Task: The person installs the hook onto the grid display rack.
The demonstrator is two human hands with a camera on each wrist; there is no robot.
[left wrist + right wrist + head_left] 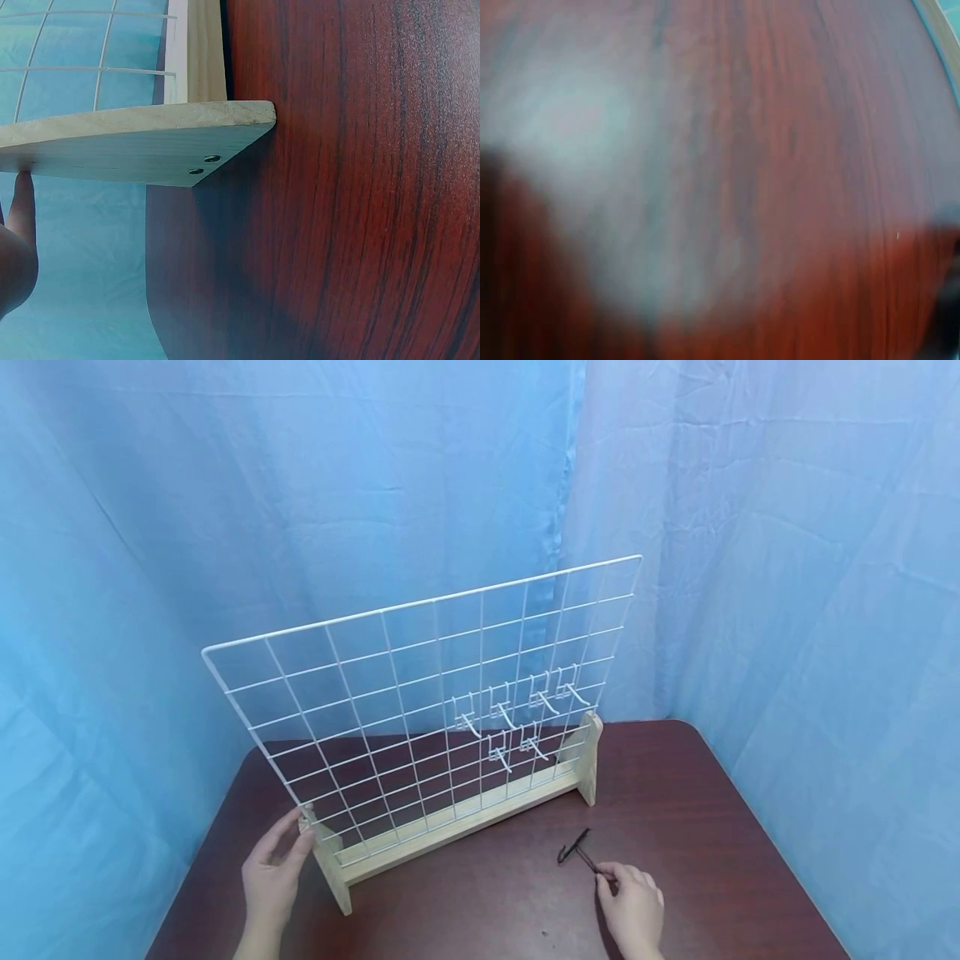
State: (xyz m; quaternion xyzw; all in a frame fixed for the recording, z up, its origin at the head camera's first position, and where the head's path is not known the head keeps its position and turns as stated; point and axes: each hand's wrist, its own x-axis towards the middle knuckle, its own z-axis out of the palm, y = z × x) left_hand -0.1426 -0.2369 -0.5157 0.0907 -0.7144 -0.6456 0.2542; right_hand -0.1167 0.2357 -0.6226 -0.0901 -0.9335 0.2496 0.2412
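1. The left hand [273, 872] rests against the left wooden foot [330, 860] of the stand. Its fingers are nearly straight and relaxed, and the fingertips touch the top of this foot, where the white wire grid [420, 693] meets the wood.
2. In the left wrist view, one finger [21, 202] presses on the flat side of the same wooden foot [135, 142]. Two small screw holes show in this side, away from the finger.
3. The right hand [633, 910] lies on the dark red-brown table [712, 827], in front of the stand's right end. Its fingertips pinch the near end of a black hook [577, 853].
4. The black hook lies on the table and points away from the right hand, toward the stand. Its bent end is the far one, well apart from the wooden base [465, 818].
5. Beyond the right hand, six white hooks [517, 710] hang on the grid: four in an upper row and two just under them.
6. The right wrist view is blurred; only the table surface [780, 187] is clear enough to name.
7. Blue cloth [300, 485] hangs behind the grid, far from both hands.
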